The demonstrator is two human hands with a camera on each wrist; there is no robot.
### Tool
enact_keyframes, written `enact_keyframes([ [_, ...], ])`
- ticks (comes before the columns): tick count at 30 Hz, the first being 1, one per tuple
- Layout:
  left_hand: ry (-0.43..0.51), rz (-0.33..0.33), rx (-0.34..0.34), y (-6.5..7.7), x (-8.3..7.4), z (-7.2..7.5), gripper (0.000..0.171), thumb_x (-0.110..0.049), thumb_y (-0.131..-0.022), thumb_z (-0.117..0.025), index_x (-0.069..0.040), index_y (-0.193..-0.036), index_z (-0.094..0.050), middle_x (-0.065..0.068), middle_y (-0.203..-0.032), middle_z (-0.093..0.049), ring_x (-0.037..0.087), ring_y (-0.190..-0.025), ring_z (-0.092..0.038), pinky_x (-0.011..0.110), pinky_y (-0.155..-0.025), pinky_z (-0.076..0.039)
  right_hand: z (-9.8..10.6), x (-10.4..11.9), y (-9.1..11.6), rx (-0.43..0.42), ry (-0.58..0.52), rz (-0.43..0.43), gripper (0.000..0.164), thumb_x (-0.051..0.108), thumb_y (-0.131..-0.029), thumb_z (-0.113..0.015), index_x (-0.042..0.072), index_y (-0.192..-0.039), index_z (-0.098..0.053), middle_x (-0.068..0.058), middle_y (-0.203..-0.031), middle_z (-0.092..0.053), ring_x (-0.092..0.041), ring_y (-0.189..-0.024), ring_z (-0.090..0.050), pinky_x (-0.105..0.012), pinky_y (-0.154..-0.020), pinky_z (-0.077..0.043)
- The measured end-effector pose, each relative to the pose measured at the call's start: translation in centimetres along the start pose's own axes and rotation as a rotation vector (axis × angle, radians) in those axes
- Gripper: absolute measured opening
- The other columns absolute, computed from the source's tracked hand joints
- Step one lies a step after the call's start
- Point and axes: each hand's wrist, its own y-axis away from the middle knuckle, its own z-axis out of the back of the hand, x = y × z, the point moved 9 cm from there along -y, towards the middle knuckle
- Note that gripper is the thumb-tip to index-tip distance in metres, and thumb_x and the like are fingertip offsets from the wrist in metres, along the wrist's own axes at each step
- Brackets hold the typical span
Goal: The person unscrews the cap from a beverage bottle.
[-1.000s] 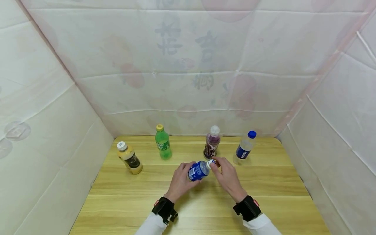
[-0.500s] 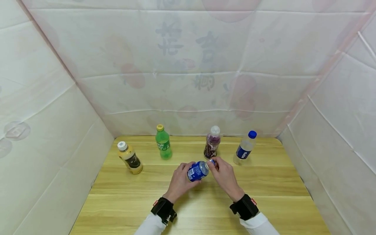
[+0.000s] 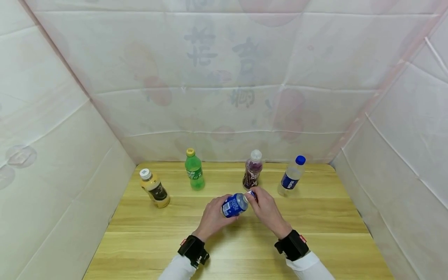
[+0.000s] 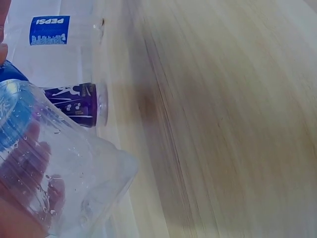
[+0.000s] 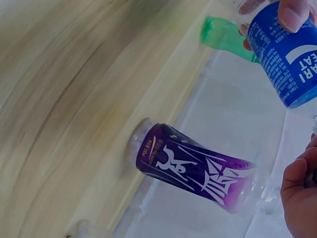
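A clear plastic bottle (image 3: pixel 233 205) with a blue label lies tilted in the air, its neck toward the right. My left hand (image 3: pixel 212 218) grips it round the label. The thumb and fingers of my right hand (image 3: pixel 267 210) pinch the white bottle cap (image 3: pixel 250 193) at the neck. Droplets cling inside the clear base of the bottle (image 4: pixel 84 173) in the left wrist view. Seen from the right wrist, curled fingers of the right hand (image 5: pixel 303 183) sit at the neck end, partly out of frame, and a left thumb (image 5: pixel 293 15) presses on the label.
Behind the hands stand a purple-labelled bottle (image 3: pixel 252 173) and a Pepsi bottle (image 3: pixel 290 179) with a blue cap. Farther left are a green bottle (image 3: pixel 194 173) and a yellowish bottle (image 3: pixel 156 190). The wooden table (image 3: pixel 140 241) is enclosed by pale cloth walls (image 3: pixel 217 116).
My right hand has turned and shifted slightly left at the cap, its fingers now covering more of it. The held bottle has drifted a little left; the standing bottles have not moved.
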Motion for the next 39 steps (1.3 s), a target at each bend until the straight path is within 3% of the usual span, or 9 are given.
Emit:
enact_keyframes([
  [6, 0.026, 0.021, 0.020, 0.2, 0.1, 0.1, 0.077, -0.034, -0.075, -0.093, -0.010, -0.140, -0.060, 0.015, -0.128, -0.067, 0.034, -0.116, -0.063, 0.058, -0.100, -0.049, -0.2, 0.4, -0.1, 0.017, 0.012, 0.039, 0.013, 0.018, -0.104, -0.065, 0.005, -0.107, -0.062, 0.003, -0.089, -0.054, -0.012, -0.078, -0.051, -0.026, -0.064, -0.048],
  [15, 0.081, 0.049, 0.076, 0.4, 0.7, -0.1, 0.077, -0.039, -0.076, -0.091, -0.008, -0.140, -0.060, 0.014, -0.124, -0.069, 0.031, -0.109, -0.066, 0.051, -0.092, -0.055, -0.3, 1.3, -0.2, 0.034, 0.028, 0.196, 0.015, 0.015, -0.102, -0.066, 0.004, -0.113, -0.062, -0.002, -0.100, -0.061, -0.015, -0.090, -0.056, -0.034, -0.073, -0.054],
  [30, 0.089, 0.079, 0.096, 0.4, 0.6, 0.0, 0.077, -0.038, -0.077, -0.090, -0.010, -0.142, -0.059, 0.013, -0.128, -0.068, 0.032, -0.113, -0.064, 0.054, -0.096, -0.053, -0.2, 1.5, -0.1, 0.072, 0.025, 0.276, 0.020, 0.021, -0.107, -0.058, 0.004, -0.118, -0.060, -0.003, -0.104, -0.060, -0.015, -0.095, -0.056, -0.036, -0.079, -0.055],
  [39, 0.081, 0.069, 0.093, 0.4, 0.5, 0.1, 0.077, -0.034, -0.078, -0.091, -0.009, -0.143, -0.058, 0.013, -0.132, -0.066, 0.032, -0.118, -0.063, 0.054, -0.100, -0.052, 0.1, 1.7, 0.1, 0.088, 0.016, 0.274, 0.020, 0.013, -0.105, -0.062, 0.003, -0.121, -0.062, -0.005, -0.110, -0.064, -0.018, -0.102, -0.060, -0.039, -0.084, -0.057],
])
